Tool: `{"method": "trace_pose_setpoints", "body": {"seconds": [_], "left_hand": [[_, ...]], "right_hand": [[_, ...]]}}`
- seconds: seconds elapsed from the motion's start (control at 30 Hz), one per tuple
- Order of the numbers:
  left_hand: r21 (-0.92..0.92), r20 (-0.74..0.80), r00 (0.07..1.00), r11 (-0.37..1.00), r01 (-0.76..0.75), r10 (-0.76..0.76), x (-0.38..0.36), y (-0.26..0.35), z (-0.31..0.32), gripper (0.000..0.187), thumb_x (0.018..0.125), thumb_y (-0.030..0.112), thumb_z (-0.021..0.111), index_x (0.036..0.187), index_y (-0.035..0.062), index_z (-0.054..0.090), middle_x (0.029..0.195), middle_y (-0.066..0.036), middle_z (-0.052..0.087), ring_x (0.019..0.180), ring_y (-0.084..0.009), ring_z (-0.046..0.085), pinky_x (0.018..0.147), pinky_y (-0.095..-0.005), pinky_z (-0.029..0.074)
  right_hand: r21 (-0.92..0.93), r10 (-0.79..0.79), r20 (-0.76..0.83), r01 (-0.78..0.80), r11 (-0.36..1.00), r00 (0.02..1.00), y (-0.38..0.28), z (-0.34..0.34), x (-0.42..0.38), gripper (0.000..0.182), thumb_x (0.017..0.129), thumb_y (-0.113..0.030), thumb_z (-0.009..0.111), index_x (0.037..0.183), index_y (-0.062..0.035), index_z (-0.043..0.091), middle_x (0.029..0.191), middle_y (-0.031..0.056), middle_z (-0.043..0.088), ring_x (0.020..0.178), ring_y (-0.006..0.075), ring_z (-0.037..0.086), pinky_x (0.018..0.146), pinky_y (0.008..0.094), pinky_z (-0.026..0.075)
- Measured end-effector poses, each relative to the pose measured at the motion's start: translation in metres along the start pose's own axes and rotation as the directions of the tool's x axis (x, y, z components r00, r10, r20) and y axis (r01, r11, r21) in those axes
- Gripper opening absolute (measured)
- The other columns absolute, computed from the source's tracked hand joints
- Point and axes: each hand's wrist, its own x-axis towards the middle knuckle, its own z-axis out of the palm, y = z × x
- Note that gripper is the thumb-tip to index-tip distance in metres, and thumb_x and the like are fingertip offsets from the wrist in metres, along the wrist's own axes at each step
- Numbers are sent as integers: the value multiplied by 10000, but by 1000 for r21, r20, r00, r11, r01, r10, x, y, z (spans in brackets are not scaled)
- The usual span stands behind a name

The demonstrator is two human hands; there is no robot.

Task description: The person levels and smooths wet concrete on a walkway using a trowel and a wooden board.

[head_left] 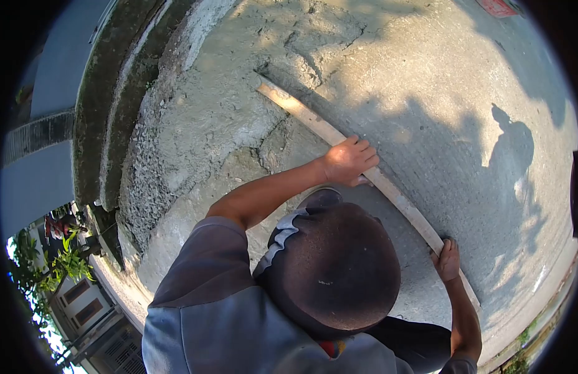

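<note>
The left arm is bent at the elbow, its forearm reaching across to the middle of the board, where the left hand [351,161] is closed over it, back of the hand up and fingers over the far edge. The right arm comes up from the lower right, the forearm fairly straight, and the right hand [448,258] is closed around the board nearer its lower end, the knuckles up. The long, narrow board [404,202] lies slantwise ahead of the body, from the rough concrete [208,131] at upper left to the smoother ground [438,149] at lower right; it runs past both hands, with the longer free part beyond the left one. It looks curved through the round lens. A dark cap [336,268] and a gray shirt [239,330] fill the lower middle and cover much of the legs and the ground there. The undersides of both hands are hidden, so the thumbs are hard to make out. A red object [497,7] is cut off at the top right edge, and cannot be identified.
</note>
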Motion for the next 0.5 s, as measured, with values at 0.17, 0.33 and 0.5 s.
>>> {"method": "trace_pose_setpoints", "body": {"seconds": [0.17, 0.33, 0.5], "left_hand": [[31, 88, 994, 998, 57, -59, -25, -49, -31, 518, 699, 445, 842, 1013, 110, 603, 1006, -53, 568, 1008, -238, 550, 881, -397, 420], [-47, -20, 1000, 999, -15, 14, -3, 2, -2, 493, 732, 431, 831, 1033, 108, 610, 1008, -46, 569, 1009, -236, 549, 881, -398, 420], [-27, 53, 999, 1000, 13, -12, -23, -36, -18, 511, 774, 477, 800, 1051, 94, 608, 1010, -52, 568, 1016, -247, 544, 906, -405, 422]], "right_hand": [[2, -39, -53, 39, 999, 998, -53, 0, 50, 482, 825, -218, 763, 1132, 44, 501, 1061, 265, 553, 973, 464, 556, 856, 524, 474], [-39, -8, -5, 8, 999, 1000, 2, 4, -5, 472, 792, -195, 758, 1116, 31, 500, 1059, 246, 541, 959, 457, 558, 857, 534, 474], [-7, -35, -8, 35, 999, 999, -29, 1, 34, 473, 798, -188, 783, 1104, 37, 502, 1046, 248, 567, 959, 458, 568, 858, 528, 475]]}}
